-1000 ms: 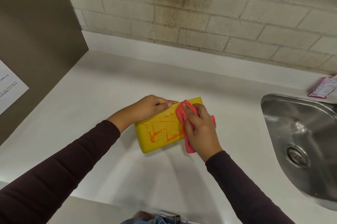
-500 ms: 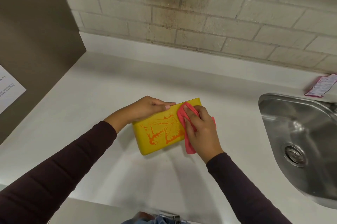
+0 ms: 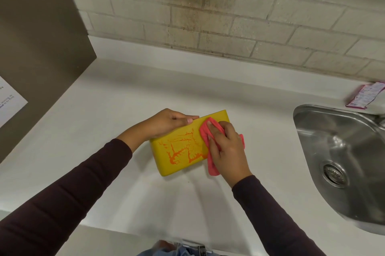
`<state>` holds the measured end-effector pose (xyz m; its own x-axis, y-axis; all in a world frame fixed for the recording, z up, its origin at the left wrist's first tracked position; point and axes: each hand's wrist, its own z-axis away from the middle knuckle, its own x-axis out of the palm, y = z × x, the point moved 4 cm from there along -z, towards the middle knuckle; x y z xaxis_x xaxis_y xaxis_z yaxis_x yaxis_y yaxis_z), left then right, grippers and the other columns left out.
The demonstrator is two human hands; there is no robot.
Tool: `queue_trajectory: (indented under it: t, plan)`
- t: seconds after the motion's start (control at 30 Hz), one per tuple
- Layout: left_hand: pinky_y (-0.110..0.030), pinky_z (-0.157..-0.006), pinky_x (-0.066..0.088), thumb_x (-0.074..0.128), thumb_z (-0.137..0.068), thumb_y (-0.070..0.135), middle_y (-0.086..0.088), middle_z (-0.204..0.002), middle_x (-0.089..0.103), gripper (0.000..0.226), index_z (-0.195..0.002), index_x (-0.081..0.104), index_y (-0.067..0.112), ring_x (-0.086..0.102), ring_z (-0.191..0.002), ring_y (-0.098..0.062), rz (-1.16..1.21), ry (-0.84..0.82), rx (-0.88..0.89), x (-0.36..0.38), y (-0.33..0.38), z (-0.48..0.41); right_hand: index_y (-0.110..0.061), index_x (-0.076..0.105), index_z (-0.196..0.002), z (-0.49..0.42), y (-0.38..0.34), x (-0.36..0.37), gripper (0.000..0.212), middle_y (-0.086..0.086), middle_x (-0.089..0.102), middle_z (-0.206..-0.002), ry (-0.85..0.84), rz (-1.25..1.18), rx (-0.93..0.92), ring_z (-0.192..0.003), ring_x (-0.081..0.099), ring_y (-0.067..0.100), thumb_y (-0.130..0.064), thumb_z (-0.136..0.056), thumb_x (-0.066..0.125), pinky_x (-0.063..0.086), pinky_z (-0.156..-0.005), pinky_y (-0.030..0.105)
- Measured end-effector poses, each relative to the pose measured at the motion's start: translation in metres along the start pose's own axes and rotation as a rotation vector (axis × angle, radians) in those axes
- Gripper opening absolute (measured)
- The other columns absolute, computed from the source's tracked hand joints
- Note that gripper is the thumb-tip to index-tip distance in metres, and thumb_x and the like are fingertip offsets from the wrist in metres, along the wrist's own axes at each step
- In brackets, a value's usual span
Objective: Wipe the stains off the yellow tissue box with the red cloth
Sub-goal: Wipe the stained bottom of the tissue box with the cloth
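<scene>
Box: smooth rounded yellow tissue box, orange-streaked; my left hand is gripping its far edge.
Cloth: soft red cloth, my right hand is pressing it flat under my fingers.

A yellow tissue box lies on a white counter, streaked with orange stains. The left hand grips its far long edge at ten o'clock. The right hand presses a red cloth flat on the box's three o'clock end. A steel sink sits at three o'clock, a pink packet beyond it.
</scene>
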<state>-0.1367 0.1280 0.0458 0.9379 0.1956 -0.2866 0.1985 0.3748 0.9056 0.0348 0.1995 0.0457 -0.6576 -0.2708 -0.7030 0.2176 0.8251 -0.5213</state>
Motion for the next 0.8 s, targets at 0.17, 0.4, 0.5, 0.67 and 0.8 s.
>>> queue_trajectory:
  t: [0.17, 0.4, 0.5, 0.67, 0.8]
  plan:
    - [-0.011, -0.064, 0.050, 0.056, -0.088, 0.040, 0.023, -0.088, 0.072, 0.018, -0.101, 0.067, 0.047, 0.068, -0.079, 0.001, 0.020, 0.014, 0.005, 0.000, 0.000, 0.000, -0.005, 0.060, -0.122, 0.001, -0.016, 0.012, 0.035, 0.020, 0.058, -0.111, -0.032, -0.008, -0.036, -0.086, 0.058, 0.034, 0.000, -0.087, 0.061, 0.050, -0.074, 0.045]
    - [-0.008, -0.065, 0.049, 0.054, -0.090, 0.039, 0.027, -0.089, 0.069, 0.018, -0.098, 0.064, 0.053, 0.067, -0.081, 0.005, 0.003, 0.008, 0.010, 0.001, 0.001, 0.002, -0.004, 0.059, -0.123, 0.009, 0.006, -0.004, 0.038, 0.021, 0.057, -0.109, -0.050, 0.010, -0.038, -0.087, 0.059, 0.036, 0.001, -0.086, 0.060, 0.051, -0.074, 0.047]
    - [-0.008, -0.066, 0.050, 0.055, -0.090, 0.038, 0.030, -0.086, 0.068, 0.018, -0.097, 0.064, 0.052, 0.067, -0.081, 0.006, 0.013, 0.010, 0.014, 0.002, 0.001, 0.002, -0.005, 0.060, -0.122, -0.001, 0.007, -0.003, 0.037, 0.021, 0.057, -0.111, 0.041, -0.020, 0.043, -0.088, 0.058, 0.036, 0.002, -0.086, 0.059, 0.051, -0.076, 0.048]
    - [-0.010, -0.059, 0.049, 0.057, -0.089, 0.036, 0.023, -0.079, 0.072, 0.016, -0.096, 0.068, 0.046, 0.068, -0.073, 0.003, 0.052, 0.026, 0.007, 0.002, 0.001, 0.001, -0.005, 0.060, -0.122, -0.004, -0.012, 0.010, 0.035, 0.019, 0.058, -0.110, 0.036, -0.051, 0.004, -0.089, 0.058, 0.032, -0.001, -0.087, 0.058, 0.051, -0.076, 0.044]
    - [-0.010, -0.062, 0.050, 0.058, -0.089, 0.035, 0.021, -0.085, 0.072, 0.017, -0.099, 0.068, 0.044, 0.068, -0.078, 0.002, 0.079, 0.016, 0.007, 0.002, 0.000, 0.000, -0.003, 0.059, -0.122, 0.009, -0.019, 0.013, 0.036, 0.021, 0.058, -0.109, -0.059, -0.002, -0.061, -0.084, 0.058, 0.035, -0.002, -0.086, 0.059, 0.051, -0.071, 0.044]
